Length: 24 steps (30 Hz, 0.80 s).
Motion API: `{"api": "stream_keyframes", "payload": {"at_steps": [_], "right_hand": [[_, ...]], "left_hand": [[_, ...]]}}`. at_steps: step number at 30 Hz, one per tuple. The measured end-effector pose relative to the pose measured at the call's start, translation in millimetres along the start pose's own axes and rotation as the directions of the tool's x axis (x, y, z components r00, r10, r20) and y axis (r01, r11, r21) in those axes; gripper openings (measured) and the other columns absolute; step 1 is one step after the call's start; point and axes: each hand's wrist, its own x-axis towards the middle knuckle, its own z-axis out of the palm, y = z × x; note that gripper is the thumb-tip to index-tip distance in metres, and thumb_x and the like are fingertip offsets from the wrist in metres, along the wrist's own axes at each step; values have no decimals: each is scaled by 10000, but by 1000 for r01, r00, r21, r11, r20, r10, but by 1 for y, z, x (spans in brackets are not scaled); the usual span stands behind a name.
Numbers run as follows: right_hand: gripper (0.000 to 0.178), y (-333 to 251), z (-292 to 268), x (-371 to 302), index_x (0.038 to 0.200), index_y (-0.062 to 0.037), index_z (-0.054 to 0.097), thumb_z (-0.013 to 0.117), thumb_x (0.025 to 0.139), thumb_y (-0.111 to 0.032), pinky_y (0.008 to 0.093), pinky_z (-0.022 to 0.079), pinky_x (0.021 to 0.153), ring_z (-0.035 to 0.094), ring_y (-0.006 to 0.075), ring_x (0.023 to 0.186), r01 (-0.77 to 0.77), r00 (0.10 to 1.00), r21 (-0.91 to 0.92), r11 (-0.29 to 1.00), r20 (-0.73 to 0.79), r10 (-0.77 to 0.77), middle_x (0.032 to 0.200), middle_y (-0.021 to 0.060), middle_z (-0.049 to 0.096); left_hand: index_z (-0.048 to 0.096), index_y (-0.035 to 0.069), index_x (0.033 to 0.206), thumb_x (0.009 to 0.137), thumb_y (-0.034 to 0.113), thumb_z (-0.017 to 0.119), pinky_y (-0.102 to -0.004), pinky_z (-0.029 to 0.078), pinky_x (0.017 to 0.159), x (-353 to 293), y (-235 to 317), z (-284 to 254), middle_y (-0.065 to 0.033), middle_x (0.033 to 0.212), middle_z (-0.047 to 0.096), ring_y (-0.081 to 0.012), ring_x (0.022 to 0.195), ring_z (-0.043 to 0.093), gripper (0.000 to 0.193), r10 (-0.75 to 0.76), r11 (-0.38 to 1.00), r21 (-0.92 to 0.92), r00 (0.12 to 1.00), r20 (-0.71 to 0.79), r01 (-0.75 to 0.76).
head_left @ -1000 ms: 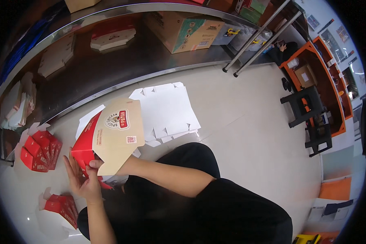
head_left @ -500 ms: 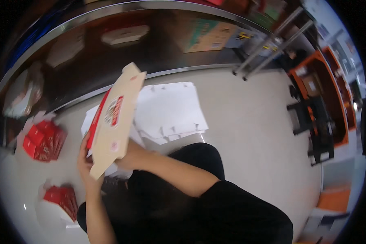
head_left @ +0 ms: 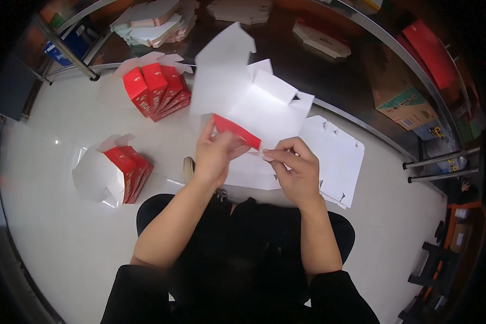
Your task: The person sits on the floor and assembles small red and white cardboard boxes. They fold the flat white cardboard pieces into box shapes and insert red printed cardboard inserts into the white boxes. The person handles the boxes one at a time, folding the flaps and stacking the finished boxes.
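A half-folded cardboard box (head_left: 270, 110) stands tilted before me, white inside, with its lid panel (head_left: 218, 75) raised at the far left. My left hand (head_left: 216, 154) grips the red front wall (head_left: 237, 131), its thumb at the upper edge and its fingers partly blurred. At the right end of that wall my right hand (head_left: 297, 167) is closed, thumb and index finger pinched at the box's near right corner. Whether a small flap lies between those fingertips is hard to see. Flat white box blanks (head_left: 335, 159) lie stacked on the floor to the right, partly under the box.
Nested red boxes (head_left: 156, 89) stand on the floor at the far left, with more red boxes (head_left: 137, 173) nearer me. Beyond runs a low dark shelf holding flat cartons (head_left: 154, 24) and a brown cardboard box (head_left: 402, 100). Metal legs (head_left: 443, 159) stand at the right.
The box has turned from its tan printed outside to its white inside, with the lid spread away. My right hand has come round to the near right corner. The view has swung left.
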Motion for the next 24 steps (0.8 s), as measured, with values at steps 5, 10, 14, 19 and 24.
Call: {"api": "stream_keyframes", "payload": {"at_steps": [5,10,14,19,24], "right_hand": [[147,-8,14,-5,880,-54,749,759,760,31,302,483,632,605,184,699,-202,944,39,979,-258,205,827,70,628],[140,-5,28,-12,869,17,710,807,768,22,270,490,656,608,150,739,-104,952,-105,989,-297,69,867,98,615],[120,2,31,-10,834,19,689,796,780,22,274,500,679,622,172,784,-81,946,-7,997,-316,75,877,104,620],[131,0,34,-11,803,22,664,791,802,-11,284,506,736,630,189,815,-110,966,82,991,-225,125,922,103,651],[139,0,30,-6,812,15,668,791,817,-50,280,488,736,629,185,827,-182,936,36,983,-299,184,930,94,665]], "left_hand": [[416,40,1444,822,-43,619,-389,567,903,-6,-11,12,-132,1208,611,-224,1060,645,659,110,982,151,994,11,-110],[400,-2,1458,784,-70,623,-305,553,881,-2,-27,3,-136,1276,579,-201,1131,605,713,336,879,310,931,140,-363],[391,-17,1459,783,-64,628,-291,552,855,-3,-26,4,-147,1303,565,-200,1067,638,718,276,903,297,948,157,-312],[388,-25,1454,782,-55,636,-294,574,817,0,-25,1,-156,1298,566,-219,995,679,717,148,945,259,969,198,-198],[392,-24,1449,792,-39,629,-328,606,796,-2,-24,5,-170,1271,573,-247,1004,687,699,102,970,211,989,107,-123]]}}
